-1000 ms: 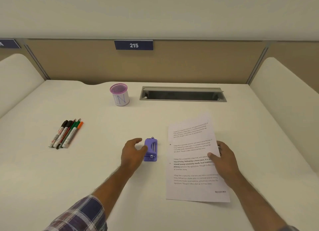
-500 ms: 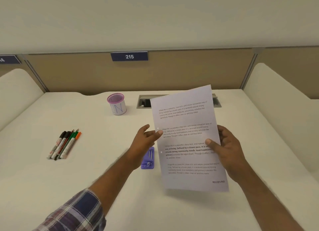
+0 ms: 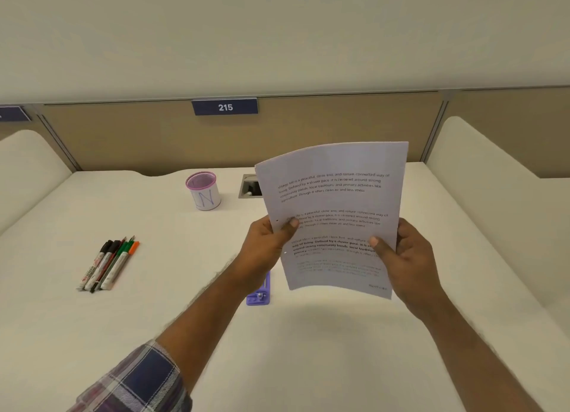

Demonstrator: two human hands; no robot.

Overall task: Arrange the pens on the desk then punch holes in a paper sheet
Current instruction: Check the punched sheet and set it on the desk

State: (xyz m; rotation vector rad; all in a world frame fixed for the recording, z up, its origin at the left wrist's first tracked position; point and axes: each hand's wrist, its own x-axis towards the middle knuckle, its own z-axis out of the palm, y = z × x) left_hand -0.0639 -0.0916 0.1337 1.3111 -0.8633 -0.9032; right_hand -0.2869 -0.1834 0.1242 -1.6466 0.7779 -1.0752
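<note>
You hold the paper sheet [image 3: 336,202] up off the desk [image 3: 154,334] with both hands, printed side toward you and nearly upright. Your left hand [image 3: 265,245] pinches its left edge, thumb on the front just beside a small punched hole; a second hole shows lower on the same edge, just below that pinch. Your right hand [image 3: 407,257] pinches the right edge, thumb on the text and fingers curled behind. The sheet's long axis runs up and away from both grips, its top bowing slightly.

The purple hole punch [image 3: 258,294] lies flat on the desk below your left hand, partly hidden by that wrist, with its long axis pointing away from you. It sits under the sheet's left edge, so your left hand is the nearer one.

The pens [image 3: 106,263] lie in a neat row well out to the left of your left grip, near a mesh cup [image 3: 203,194] farther back.

With holes already showing, the punching looks done or nearly so.
</note>
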